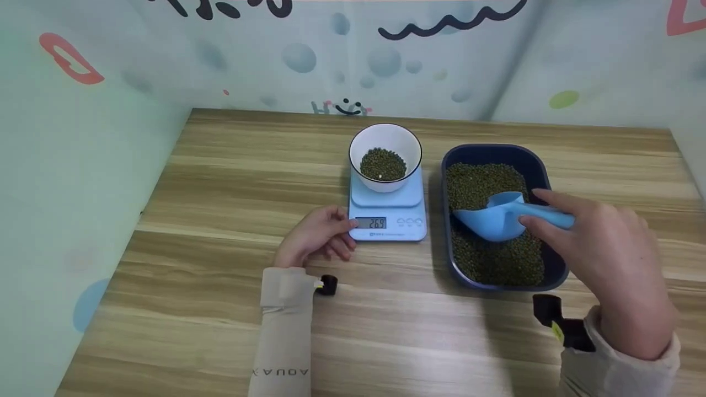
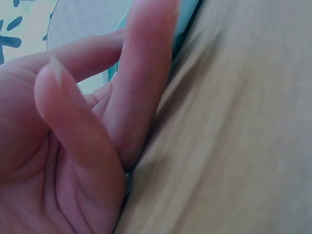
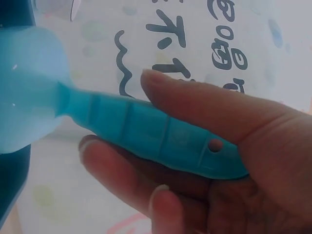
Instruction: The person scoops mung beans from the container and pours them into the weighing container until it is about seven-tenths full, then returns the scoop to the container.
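A blue kitchen scale (image 1: 387, 214) lies on the table, its display showing the digits 269, possibly with a decimal point. On it stands a white bowl (image 1: 405, 144) with some mung beans (image 1: 382, 164) inside. My left hand (image 1: 320, 234) grips the scale's left front corner, thumb beside the display; the left wrist view shows its curled fingers (image 2: 141, 83) close to the wood. To the right is a dark blue tub (image 1: 501, 288) of mung beans (image 1: 496, 270). My right hand (image 1: 612, 248) holds a blue scoop (image 1: 499, 220) by its handle, over the beans. The scoop's inside is hidden.
The wooden table (image 1: 231, 220) ends at the back against a pale printed backdrop (image 1: 242, 60). Small black cameras sit at both wrists, the right one (image 1: 562, 322) just in front of the tub. Bowl and tub stand close together.
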`<state>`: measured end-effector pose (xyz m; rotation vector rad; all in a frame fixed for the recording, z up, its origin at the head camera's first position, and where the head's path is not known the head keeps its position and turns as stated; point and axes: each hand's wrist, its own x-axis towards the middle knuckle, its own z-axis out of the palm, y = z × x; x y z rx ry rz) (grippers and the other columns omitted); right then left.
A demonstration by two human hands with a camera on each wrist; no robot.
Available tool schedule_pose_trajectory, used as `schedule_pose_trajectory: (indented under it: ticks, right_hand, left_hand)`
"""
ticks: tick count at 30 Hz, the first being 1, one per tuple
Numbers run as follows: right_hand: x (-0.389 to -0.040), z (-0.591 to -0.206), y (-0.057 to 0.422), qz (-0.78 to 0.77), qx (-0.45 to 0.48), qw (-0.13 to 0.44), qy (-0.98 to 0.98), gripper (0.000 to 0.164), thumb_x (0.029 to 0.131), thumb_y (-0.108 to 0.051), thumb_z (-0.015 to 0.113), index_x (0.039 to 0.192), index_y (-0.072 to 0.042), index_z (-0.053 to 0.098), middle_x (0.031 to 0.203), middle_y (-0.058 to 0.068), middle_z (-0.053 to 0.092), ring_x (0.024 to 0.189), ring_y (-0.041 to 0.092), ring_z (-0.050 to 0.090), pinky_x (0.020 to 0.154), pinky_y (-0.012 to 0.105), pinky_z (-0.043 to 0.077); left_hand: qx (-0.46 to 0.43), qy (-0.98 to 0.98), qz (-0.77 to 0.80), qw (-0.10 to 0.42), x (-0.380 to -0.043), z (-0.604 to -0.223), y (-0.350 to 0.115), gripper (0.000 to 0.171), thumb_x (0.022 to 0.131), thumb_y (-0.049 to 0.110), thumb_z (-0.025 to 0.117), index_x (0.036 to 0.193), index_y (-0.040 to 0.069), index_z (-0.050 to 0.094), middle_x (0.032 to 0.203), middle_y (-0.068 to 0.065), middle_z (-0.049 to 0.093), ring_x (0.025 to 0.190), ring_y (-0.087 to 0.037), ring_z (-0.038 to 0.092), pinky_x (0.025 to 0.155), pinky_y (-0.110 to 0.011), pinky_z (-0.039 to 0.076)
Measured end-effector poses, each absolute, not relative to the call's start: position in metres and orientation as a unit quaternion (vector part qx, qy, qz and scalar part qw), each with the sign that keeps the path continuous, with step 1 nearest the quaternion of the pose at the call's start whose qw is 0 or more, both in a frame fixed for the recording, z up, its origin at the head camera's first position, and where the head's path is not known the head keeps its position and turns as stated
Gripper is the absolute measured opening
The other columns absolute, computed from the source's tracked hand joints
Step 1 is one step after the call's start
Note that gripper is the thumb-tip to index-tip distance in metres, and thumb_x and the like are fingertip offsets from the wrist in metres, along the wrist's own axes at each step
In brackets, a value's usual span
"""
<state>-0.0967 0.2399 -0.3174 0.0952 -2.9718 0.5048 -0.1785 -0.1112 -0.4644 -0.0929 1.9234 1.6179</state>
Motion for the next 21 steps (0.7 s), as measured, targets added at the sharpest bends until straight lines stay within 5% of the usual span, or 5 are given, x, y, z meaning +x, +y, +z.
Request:
schedule_pose_trajectory:
  ticks: [15,21]
  right_hand:
    - [-0.0964,-0.3159,0.2379,0.142,0.043,-0.010,-0.989,0.056,0.090,-0.053,0.048,0.122,-0.008,0.059,0.051,0.001,0.037,0.046,0.018,0.035,0.040,0.030,0.024]
    - [-0.0956,-0.3189,0.2366,0.133,0.063,-0.016,-0.989,0.045,0.093,-0.045,0.046,0.119,-0.011,0.060,0.051,0.001,0.035,0.046,0.018,0.035,0.042,0.029,0.024]
  left_hand:
    - [-0.033,0.730,0.611,0.305,-0.1795,-0.4643,-0.1103,0.025,0.090,0.029,0.059,0.099,0.006,0.051,0.080,-0.016,0.067,0.058,-0.023,0.067,0.040,-0.024,0.043]
    - [-0.034,0.724,0.618,0.305,-0.1793,-0.4652,-0.1102,0.026,0.090,0.028,0.059,0.099,0.005,0.049,0.078,-0.015,0.067,0.056,-0.021,0.066,0.040,-0.023,0.042]
